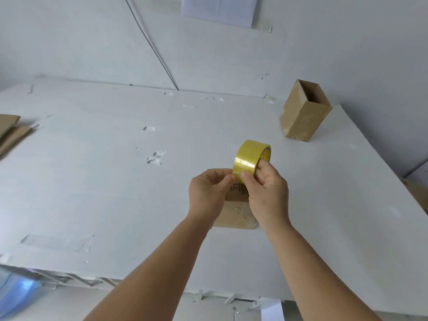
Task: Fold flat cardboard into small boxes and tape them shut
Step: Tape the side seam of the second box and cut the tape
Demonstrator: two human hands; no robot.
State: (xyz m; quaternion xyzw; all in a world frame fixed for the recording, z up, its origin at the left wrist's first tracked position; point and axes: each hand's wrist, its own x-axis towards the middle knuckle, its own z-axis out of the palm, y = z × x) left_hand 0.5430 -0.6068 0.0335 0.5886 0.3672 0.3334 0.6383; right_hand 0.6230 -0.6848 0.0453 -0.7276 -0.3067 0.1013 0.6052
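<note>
Your white table (92,181) fills most of the view, its surface scarred with small tape scraps and torn patches, and it runs back to a pale wall (92,42) with a thin cable (150,42) slanting down it and a sheet of paper (217,8) stuck high up. At the far right of the table an open cardboard box (305,112) stands upright on end, tilted slightly, well apart from your hands. At the far left edge a stack of flat cardboard (10,130) lies partly out of view, and another brown piece (416,193) shows past the table's right edge. Near the middle, a small cardboard box (236,214) lies on the table directly beneath your hands, which hide most of it. Your right hand (268,193) grips the yellow tape roll (251,158), fingers curled through its core and thumb on the outer face, holding it above that box. Your left hand (208,191) pinches the loose tape end just beside the roll, thumb and forefinger closed on it.
</note>
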